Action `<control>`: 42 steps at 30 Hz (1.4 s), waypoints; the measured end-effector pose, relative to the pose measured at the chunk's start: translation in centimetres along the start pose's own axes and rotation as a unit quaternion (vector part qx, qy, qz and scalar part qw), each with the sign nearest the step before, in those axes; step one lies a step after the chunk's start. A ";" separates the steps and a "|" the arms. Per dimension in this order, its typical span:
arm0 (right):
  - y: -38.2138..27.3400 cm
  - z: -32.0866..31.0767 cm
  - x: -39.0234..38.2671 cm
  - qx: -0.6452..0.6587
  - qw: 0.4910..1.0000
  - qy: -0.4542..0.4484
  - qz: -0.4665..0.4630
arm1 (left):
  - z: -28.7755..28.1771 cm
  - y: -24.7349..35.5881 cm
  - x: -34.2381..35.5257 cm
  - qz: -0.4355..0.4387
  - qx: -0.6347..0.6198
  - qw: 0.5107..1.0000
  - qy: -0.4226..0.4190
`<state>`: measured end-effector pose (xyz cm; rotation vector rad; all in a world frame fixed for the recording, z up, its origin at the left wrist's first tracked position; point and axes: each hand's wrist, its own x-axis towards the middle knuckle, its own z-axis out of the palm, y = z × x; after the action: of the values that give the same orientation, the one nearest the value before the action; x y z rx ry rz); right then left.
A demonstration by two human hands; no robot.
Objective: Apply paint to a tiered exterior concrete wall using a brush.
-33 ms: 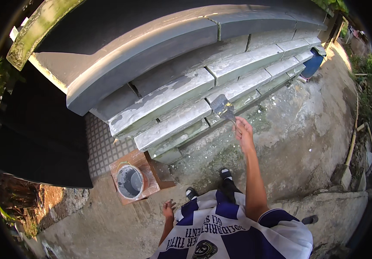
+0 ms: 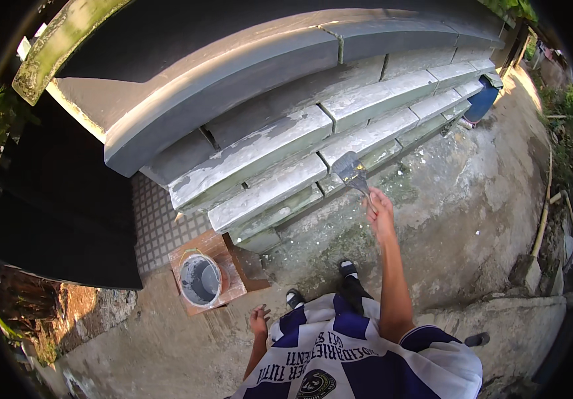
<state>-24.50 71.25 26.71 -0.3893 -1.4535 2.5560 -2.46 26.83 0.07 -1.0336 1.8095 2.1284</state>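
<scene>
My right hand [image 2: 381, 214] is closed around the handle of a wide flat paintbrush [image 2: 351, 171]. Grey coats its dark head, with a few yellow specks on it. In the view the brush overlaps the lowest steps of a pale block staircase [image 2: 266, 196]; whether the bristles touch the block I cannot tell. Low beside my body, my left hand [image 2: 258, 320] hangs with loosely bent fingers apart and nothing in them. Nearest to it is a bucket [image 2: 223, 284] with grey paint inside, standing on a brown wooden box [image 2: 238, 287].
Dark grey upper ledges [image 2: 266, 60] rise behind the pale steps. A blue barrel [image 2: 480, 103] stands at the far right end. Patterned tiles [image 2: 160, 223] lie left of the steps, and rough concrete floor [image 2: 446, 233] spreads under my feet. Bamboo poles [image 2: 544, 213] lie along the right edge.
My right hand and the paintbrush have shifted slightly right and toward me. My left hand has hardly moved.
</scene>
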 end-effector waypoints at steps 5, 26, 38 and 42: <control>3.9 -4.7 -7.1 0.008 0.993 -0.089 0.075 | 3.0 5.9 1.3 0.118 0.046 0.989 -0.070; -1.7 14.8 4.3 -0.136 0.983 -0.116 -0.052 | 5.5 11.7 -1.1 0.310 0.121 0.935 -0.128; 5.4 29.9 3.1 -0.308 0.926 -0.194 -0.095 | -4.5 -2.1 -7.6 0.150 -0.001 0.986 0.072; 4.1 26.8 7.7 -0.237 0.957 -0.126 -0.112 | -6.2 -2.4 -9.3 0.099 -0.043 0.988 0.107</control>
<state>-40.21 49.47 35.25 0.0506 -2.0729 2.1200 8.26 24.58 3.50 -1.1896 2.0079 2.3065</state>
